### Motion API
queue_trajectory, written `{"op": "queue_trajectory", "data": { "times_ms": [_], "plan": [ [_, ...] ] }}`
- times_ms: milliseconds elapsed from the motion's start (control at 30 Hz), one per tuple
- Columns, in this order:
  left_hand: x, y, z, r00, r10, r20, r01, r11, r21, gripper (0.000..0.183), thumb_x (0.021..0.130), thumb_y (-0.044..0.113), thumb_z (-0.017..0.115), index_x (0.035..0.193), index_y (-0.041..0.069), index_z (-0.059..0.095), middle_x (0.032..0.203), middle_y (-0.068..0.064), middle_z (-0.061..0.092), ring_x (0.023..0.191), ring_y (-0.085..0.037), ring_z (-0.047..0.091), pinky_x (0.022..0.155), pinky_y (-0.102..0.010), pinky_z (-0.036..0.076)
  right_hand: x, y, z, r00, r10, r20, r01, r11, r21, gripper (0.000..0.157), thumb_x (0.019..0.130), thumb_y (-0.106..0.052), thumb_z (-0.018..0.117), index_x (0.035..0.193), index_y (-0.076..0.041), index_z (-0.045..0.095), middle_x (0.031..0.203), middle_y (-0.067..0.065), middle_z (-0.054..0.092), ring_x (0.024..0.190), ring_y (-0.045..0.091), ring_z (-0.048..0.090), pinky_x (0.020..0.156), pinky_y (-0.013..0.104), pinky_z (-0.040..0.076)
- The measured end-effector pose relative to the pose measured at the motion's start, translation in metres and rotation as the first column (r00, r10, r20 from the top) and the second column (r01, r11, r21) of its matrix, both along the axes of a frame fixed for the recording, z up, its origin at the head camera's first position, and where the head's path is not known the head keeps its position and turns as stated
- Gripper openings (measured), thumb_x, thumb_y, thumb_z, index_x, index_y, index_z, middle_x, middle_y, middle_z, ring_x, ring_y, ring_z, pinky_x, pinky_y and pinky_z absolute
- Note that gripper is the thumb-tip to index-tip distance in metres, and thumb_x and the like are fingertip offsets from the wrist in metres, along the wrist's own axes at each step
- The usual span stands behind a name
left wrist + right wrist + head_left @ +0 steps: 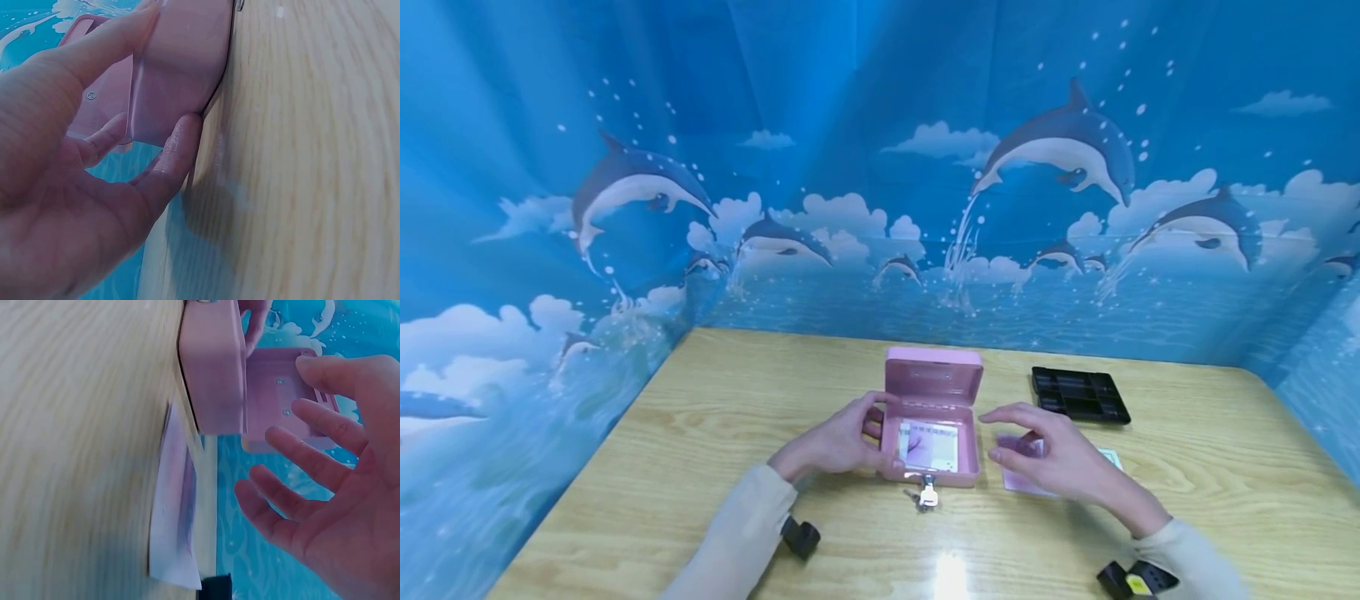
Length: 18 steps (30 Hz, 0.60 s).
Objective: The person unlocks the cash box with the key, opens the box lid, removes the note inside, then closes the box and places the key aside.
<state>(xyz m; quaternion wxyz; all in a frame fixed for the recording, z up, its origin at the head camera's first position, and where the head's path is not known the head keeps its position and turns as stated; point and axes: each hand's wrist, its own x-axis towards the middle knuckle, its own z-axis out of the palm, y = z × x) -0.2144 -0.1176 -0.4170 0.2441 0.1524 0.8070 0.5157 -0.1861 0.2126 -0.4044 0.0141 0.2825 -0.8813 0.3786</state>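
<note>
A small pink metal cash box (951,481) stands on the table with its lid (935,379) raised. Inside it lies a pale printed note (942,450), and keys (928,497) hang at its front lock. My left hand (838,443) holds the box by its left side, thumb at the front corner; the left wrist view shows fingertips touching the pink wall (181,75). To the right of the box, my right hand (1067,460) hovers with spread, slightly bent fingers, holding nothing. Partly beneath it lies a pinkish paper note (1022,483), seen edge-on in the right wrist view (172,512).
A black compartment tray (1108,419) sits at the back right of the wooden table (760,400). The corner of a greenish note (1110,457) shows behind my right hand. A blue dolphin-print curtain (865,167) hangs behind the table.
</note>
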Motion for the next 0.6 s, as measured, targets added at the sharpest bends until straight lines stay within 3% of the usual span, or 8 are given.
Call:
{"op": "queue_trajectory", "data": {
  "times_ms": [100, 233, 300, 367, 467, 500, 600],
  "plan": [
    [0.000, 0.000, 0.000, 1.000, 0.001, 0.006, -0.001, 1.000, 0.005, 0.090, 0.075, 0.019, 0.091, 0.150, 0.021, 0.041, 0.129, -0.013, 0.056, 0.110, -0.024, 0.061, 0.096, -0.040, 0.057, -0.001, -0.007, -0.002, 1.000, 0.003, 0.005, -0.003, 1.000, 0.010, 0.038, 0.093, -0.023, 0.076, 0.129, -0.015, 0.069, 0.127, 0.005, 0.070, 0.095, 0.025, 0.071, 0.077, 0.030, 0.061],
    [0.000, -0.001, 0.000, 1.000, 0.002, 0.011, -0.002, 1.000, 0.013, 0.090, 0.075, 0.017, 0.090, 0.150, 0.021, 0.040, 0.130, -0.013, 0.055, 0.109, -0.024, 0.062, 0.095, -0.039, 0.058, -0.002, -0.017, -0.005, 0.999, -0.001, -0.037, 0.004, 0.998, 0.067, 0.039, 0.092, -0.024, 0.076, 0.130, -0.017, 0.068, 0.129, 0.003, 0.071, 0.105, 0.027, 0.069, 0.089, 0.045, 0.060],
    [0.001, -0.001, 0.000, 1.000, 0.002, 0.013, -0.002, 1.000, 0.015, 0.090, 0.075, 0.017, 0.090, 0.150, 0.021, 0.040, 0.130, -0.013, 0.055, 0.108, -0.024, 0.062, 0.094, -0.039, 0.058, -0.002, -0.022, -0.006, 0.999, 0.001, -0.047, 0.004, 0.996, 0.086, 0.041, 0.091, -0.023, 0.077, 0.130, -0.017, 0.068, 0.129, 0.002, 0.071, 0.102, 0.024, 0.069, 0.089, 0.048, 0.059],
    [0.001, -0.001, 0.000, 1.000, 0.002, 0.014, -0.002, 1.000, 0.013, 0.091, 0.075, 0.017, 0.090, 0.150, 0.021, 0.040, 0.130, -0.013, 0.055, 0.109, -0.024, 0.062, 0.094, -0.038, 0.058, -0.003, -0.026, -0.006, 0.999, 0.010, -0.035, -0.007, 0.996, 0.088, 0.041, 0.091, -0.021, 0.077, 0.131, -0.016, 0.068, 0.128, 0.003, 0.071, 0.087, 0.018, 0.069, 0.081, 0.041, 0.060],
    [0.001, -0.001, 0.000, 1.000, 0.000, 0.013, -0.001, 1.000, 0.012, 0.091, 0.075, 0.017, 0.090, 0.151, 0.021, 0.040, 0.131, -0.013, 0.055, 0.110, -0.024, 0.062, 0.095, -0.040, 0.058, -0.006, -0.032, -0.005, 1.000, 0.019, 0.005, -0.019, 0.996, 0.088, 0.042, 0.091, -0.022, 0.076, 0.132, -0.016, 0.067, 0.125, 0.004, 0.071, 0.061, 0.008, 0.053, 0.060, 0.026, 0.051],
    [0.001, -0.001, 0.000, 1.000, -0.001, 0.012, 0.000, 1.000, 0.011, 0.091, 0.075, 0.017, 0.090, 0.151, 0.021, 0.040, 0.132, -0.013, 0.055, 0.111, -0.024, 0.061, 0.096, -0.040, 0.058, -0.007, -0.033, -0.005, 1.000, 0.020, 0.012, -0.021, 0.995, 0.097, 0.041, 0.092, -0.022, 0.075, 0.132, -0.016, 0.067, 0.124, 0.003, 0.071, 0.058, 0.007, 0.048, 0.057, 0.024, 0.047],
    [0.001, -0.001, 0.001, 1.000, -0.007, 0.002, 0.007, 1.000, 0.000, 0.092, 0.076, 0.020, 0.090, 0.152, 0.022, 0.039, 0.133, -0.012, 0.054, 0.113, -0.024, 0.060, 0.099, -0.042, 0.056, -0.011, -0.037, -0.004, 0.999, 0.031, -0.021, -0.027, 0.987, 0.156, 0.040, 0.094, -0.026, 0.073, 0.132, -0.017, 0.067, 0.112, -0.004, 0.073, 0.069, 0.004, 0.053, 0.069, 0.024, 0.050]
  ]
}}
